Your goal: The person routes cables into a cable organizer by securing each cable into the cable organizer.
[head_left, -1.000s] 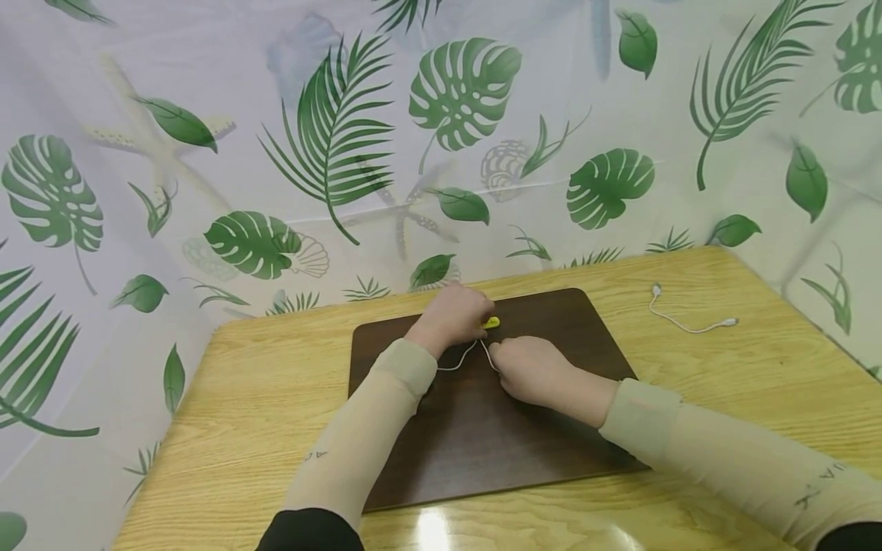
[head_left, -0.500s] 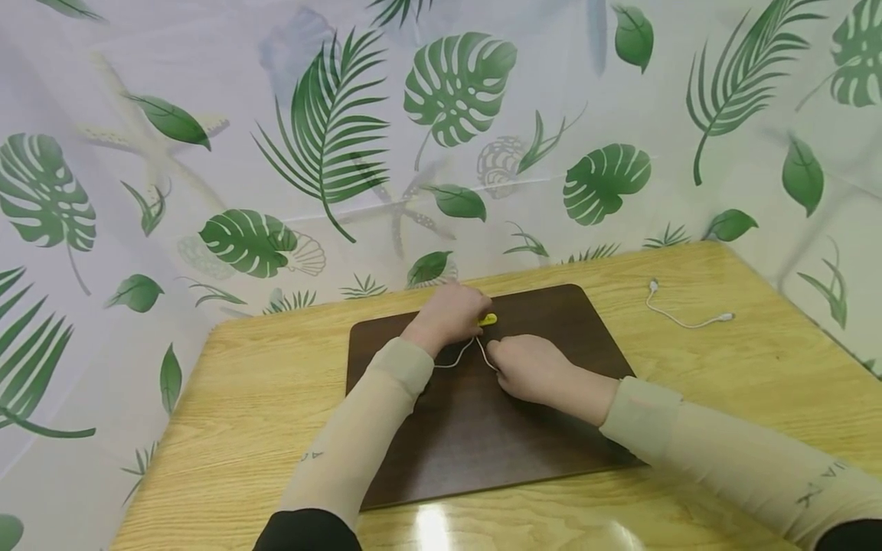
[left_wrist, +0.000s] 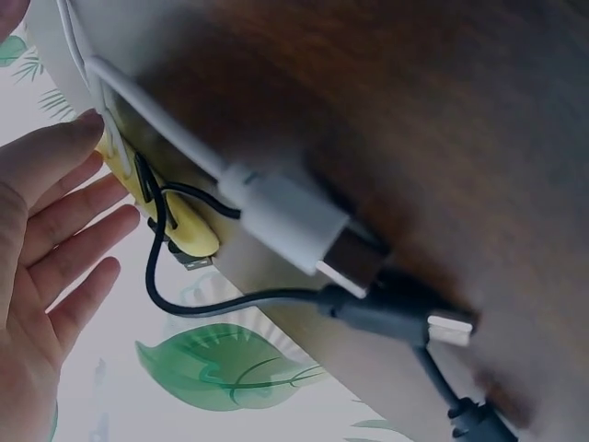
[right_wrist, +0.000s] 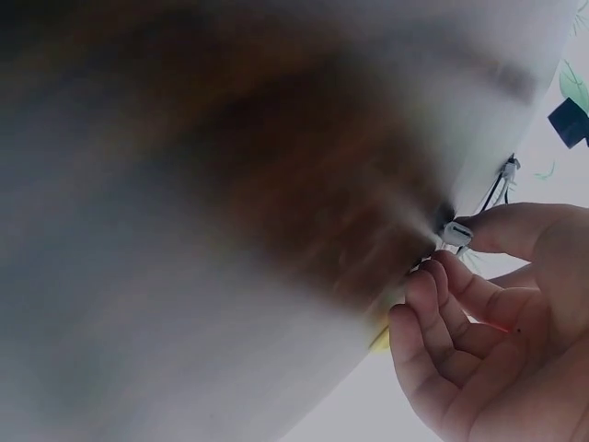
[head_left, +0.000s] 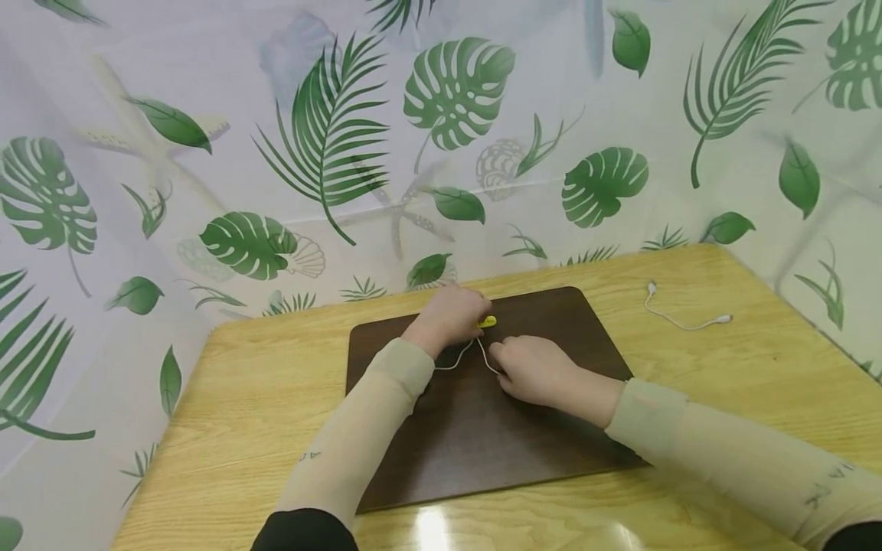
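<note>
My left hand (head_left: 451, 315) pinches a yellow cable holder (left_wrist: 189, 226) between thumb and fingers, near the back of a dark brown board. A white charging cable (head_left: 458, 360) runs through the holder's slots, and so does a black cable (left_wrist: 152, 267). In the left wrist view, the white cable's USB plug (left_wrist: 290, 226) hangs close to the camera, beside a black plug (left_wrist: 391, 308). Just right of the left hand, my right hand (head_left: 537, 371) grips the white cable. The right wrist view has a small white plug end (right_wrist: 457, 234) between its thumb and forefinger.
The dark brown board (head_left: 482, 451) lies on a light wooden table (head_left: 269, 398). To the right, another short white cable (head_left: 689, 325) lies on the wood. A leaf-patterned cloth (head_left: 344, 92) hangs behind and around the table.
Both hands stay almost in place, holding the same things. The head view has shifted slightly, and the right forearm sits a touch further right.
</note>
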{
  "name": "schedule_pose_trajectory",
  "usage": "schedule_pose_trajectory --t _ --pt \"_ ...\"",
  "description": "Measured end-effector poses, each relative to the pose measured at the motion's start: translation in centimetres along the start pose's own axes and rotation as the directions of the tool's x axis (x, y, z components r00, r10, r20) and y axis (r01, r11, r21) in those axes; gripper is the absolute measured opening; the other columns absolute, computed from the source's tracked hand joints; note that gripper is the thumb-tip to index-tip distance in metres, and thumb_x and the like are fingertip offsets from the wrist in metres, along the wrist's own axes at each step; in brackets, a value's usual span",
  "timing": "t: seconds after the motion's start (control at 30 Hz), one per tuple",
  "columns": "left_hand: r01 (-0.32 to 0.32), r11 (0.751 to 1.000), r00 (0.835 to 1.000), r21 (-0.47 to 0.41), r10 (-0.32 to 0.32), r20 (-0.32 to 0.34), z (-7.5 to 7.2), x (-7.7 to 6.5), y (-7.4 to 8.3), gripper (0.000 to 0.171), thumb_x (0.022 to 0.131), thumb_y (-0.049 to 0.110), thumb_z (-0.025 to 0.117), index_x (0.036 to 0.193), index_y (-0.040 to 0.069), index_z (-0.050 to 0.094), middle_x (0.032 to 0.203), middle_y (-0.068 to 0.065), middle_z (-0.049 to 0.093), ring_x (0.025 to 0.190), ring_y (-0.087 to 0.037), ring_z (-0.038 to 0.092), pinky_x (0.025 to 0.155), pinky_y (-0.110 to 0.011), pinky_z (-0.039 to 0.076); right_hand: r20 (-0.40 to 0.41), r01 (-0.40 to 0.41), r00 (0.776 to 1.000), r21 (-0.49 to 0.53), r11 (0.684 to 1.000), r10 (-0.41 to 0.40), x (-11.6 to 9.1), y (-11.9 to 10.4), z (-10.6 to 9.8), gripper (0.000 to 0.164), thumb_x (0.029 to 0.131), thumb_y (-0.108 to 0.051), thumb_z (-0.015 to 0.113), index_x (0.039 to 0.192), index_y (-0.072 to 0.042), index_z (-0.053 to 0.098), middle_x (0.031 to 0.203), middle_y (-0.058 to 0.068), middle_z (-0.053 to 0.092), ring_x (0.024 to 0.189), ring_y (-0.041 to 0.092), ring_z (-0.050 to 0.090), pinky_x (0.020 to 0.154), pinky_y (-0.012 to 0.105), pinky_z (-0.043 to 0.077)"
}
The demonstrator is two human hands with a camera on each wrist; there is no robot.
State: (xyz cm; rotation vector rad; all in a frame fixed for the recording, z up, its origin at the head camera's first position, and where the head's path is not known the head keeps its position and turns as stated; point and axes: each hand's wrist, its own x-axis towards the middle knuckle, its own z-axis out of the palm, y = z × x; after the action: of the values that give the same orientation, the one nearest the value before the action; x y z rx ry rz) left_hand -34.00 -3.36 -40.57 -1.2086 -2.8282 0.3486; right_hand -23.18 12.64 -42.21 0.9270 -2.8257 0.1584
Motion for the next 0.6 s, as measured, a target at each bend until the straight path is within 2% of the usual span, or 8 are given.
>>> schedule_pose_trajectory --t 0.1,0.2,0.37,0.6 --pt "0.001 1.0 1.0 0.013 -0.001 0.006 -0.1 0.0 0.1 0.016 0.098 0.035 0.077 0.101 0.019 0.074 0.1 0.004 0.076 0.093 -0.018 0.074 0.087 -0.039 0.059 0.006 0.0 1.0 -0.007 1.0 0.0 -0.3 0.2 -0.1 0.025 0.087 -0.009 0.078 0.077 -0.012 0.055 0.071 0.004 0.057 0.062 0.021 0.059 0.055 0.035 0.048" --pt "0.007 1.0 1.0 0.02 -0.007 0.005 -0.1 0.0 0.2 0.011 0.102 0.03 0.071 0.102 0.019 0.075 0.103 0.002 0.077 0.096 -0.02 0.075 0.088 -0.041 0.06 0.011 -0.006 1.0 -0.016 1.0 0.006 -0.5 0.3 -0.2 0.024 0.088 -0.013 0.079 0.079 -0.011 0.058 0.073 0.005 0.058 0.063 0.022 0.061 0.057 0.037 0.05" --pt "0.012 1.0 1.0 0.02 -0.012 0.006 -0.3 -0.1 0.2 0.017 0.108 0.022 0.061 0.106 0.019 0.077 0.108 -0.001 0.078 0.101 -0.022 0.075 0.09 -0.042 0.061 0.022 -0.026 0.999 -0.022 0.999 0.027 -0.9 0.3 -0.4 0.024 0.09 -0.017 0.08 0.083 -0.01 0.059 0.076 0.006 0.061 0.068 0.024 0.064 0.059 0.039 0.053" --pt "-0.004 0.999 1.0 0.032 0.004 -0.007 -0.5 -0.2 0.1 0.015 0.105 0.02 0.063 0.101 0.018 0.077 0.1 0.001 0.078 0.093 -0.019 0.074 0.087 -0.039 0.06 0.02 -0.043 0.999 -0.036 0.998 0.044 -1.3 0.6 -0.4 0.024 0.089 -0.019 0.081 0.086 -0.011 0.058 0.079 0.005 0.06 0.07 0.024 0.063 0.06 0.039 0.052"
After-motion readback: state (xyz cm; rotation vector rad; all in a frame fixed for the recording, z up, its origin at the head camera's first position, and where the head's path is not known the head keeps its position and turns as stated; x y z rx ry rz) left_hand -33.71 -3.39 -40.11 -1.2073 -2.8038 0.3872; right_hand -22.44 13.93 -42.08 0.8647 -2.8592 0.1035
